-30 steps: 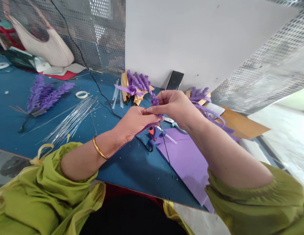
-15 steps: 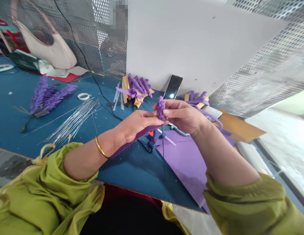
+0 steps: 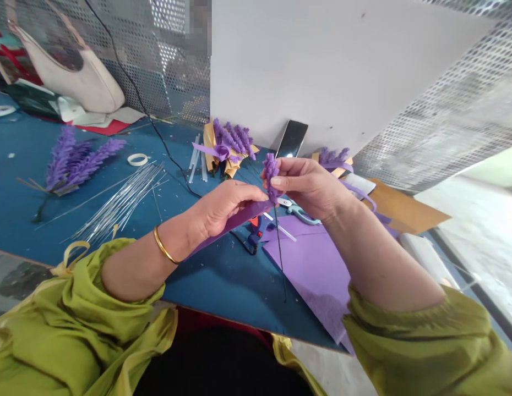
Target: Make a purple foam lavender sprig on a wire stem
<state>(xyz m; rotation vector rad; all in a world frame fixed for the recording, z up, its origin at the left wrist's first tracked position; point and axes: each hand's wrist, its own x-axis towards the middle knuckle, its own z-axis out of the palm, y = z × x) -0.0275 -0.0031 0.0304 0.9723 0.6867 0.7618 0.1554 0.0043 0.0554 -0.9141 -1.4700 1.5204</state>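
The person's right hand (image 3: 311, 190) pinches a purple flower spike (image 3: 271, 169) between thumb and fingers, above the counter (image 3: 223, 286). Its dark stem (image 3: 279, 253) hangs below. The left hand (image 3: 221, 208), fingers curled, grips a purple strip (image 3: 231, 224) reaching the spike's base. The glue gun (image 3: 258, 230) lies beneath.

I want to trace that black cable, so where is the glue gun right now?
In the head view, the glue gun lies on the blue table near the middle of the picture, between the left hand and the purple sheet.
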